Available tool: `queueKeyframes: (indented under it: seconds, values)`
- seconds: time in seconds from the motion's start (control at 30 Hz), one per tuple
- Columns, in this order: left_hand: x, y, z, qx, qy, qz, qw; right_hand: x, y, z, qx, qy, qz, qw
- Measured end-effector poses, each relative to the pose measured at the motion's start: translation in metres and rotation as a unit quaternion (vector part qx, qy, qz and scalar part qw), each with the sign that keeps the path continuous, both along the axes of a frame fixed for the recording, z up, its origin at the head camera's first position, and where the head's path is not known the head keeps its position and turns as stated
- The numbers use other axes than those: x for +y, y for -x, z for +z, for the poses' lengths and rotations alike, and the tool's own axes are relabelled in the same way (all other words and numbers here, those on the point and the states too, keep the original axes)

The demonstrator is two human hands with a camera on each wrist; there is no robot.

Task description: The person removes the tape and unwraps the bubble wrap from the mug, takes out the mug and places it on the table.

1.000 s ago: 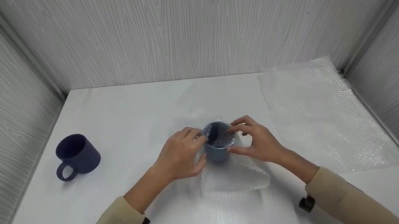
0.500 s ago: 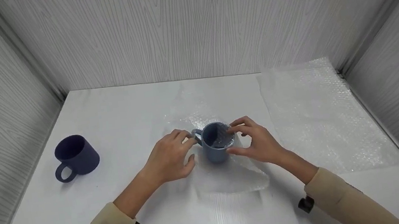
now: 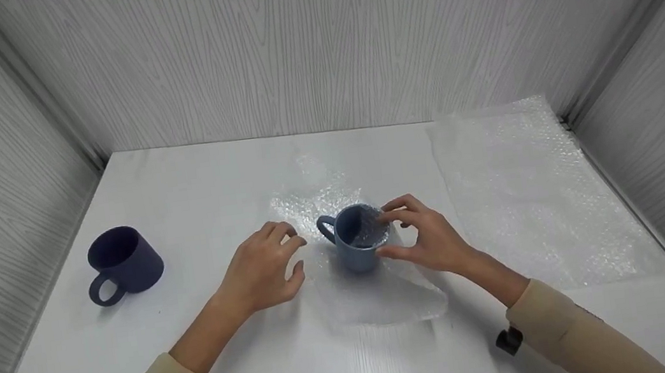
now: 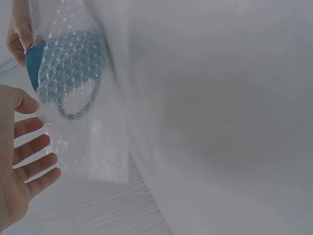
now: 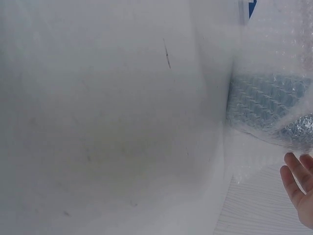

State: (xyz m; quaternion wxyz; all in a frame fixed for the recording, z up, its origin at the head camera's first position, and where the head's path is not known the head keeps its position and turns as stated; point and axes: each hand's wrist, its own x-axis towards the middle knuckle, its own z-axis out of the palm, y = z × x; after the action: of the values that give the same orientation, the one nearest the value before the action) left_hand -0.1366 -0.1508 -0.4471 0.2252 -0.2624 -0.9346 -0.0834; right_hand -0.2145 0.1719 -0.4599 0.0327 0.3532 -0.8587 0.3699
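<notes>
A light blue mug (image 3: 357, 259) stands upright on a piece of bubble wrap (image 3: 380, 302), its handle to the left. Part of the wrap is folded over its right rim into the mouth. My right hand (image 3: 429, 235) holds that rim, thumb outside and fingers over the folded wrap. Left of the handle, my left hand (image 3: 261, 269) hovers with loosely bent fingers, touching nothing. In the left wrist view, bubble wrap (image 4: 73, 58) lies between the camera and most of the mug. The right wrist view catches only some fingers of the right hand (image 5: 303, 186).
A dark blue mug (image 3: 136, 264) stands at the table's left. Another bubble wrap sheet (image 3: 533, 198) lies flat on the right side. Wood-grain panels (image 3: 314, 47) wall the white table (image 3: 209, 177) at the back and sides.
My left hand has let go of the mug's left side and moved left, uncovering the handle. Wrap behind the mug has spread out leftward. The right hand stays at the rim.
</notes>
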Motion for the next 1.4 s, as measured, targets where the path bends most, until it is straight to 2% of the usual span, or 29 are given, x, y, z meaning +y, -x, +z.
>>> queueKeyframes:
  seconds: [0.2, 0.57, 0.77, 1.0, 1.4]
  values:
    - [-0.005, -0.005, 0.004, -0.023, -0.013, 0.017, 0.9995, 0.000, 0.000, -0.001, -0.003, 0.002, 0.000, 1.000]
    - [-0.018, -0.012, 0.004, -0.006, 0.020, 0.038, 0.9991, -0.001, 0.000, 0.000, -0.003, 0.003, 0.002, 1.000]
    - [-0.022, -0.015, 0.003, -0.016, 0.024, 0.041, 0.9987, -0.001, -0.001, 0.001, -0.005, 0.004, 0.001, 1.000]
    - [-0.027, -0.016, -0.001, -0.045, 0.015, 0.049, 0.9977, -0.002, -0.001, 0.000, -0.009, 0.005, -0.002, 1.000]
    - [-0.036, -0.024, -0.014, -0.071, 0.036, 0.063, 0.9949, 0.000, -0.001, 0.000, -0.008, 0.000, -0.004, 1.000]
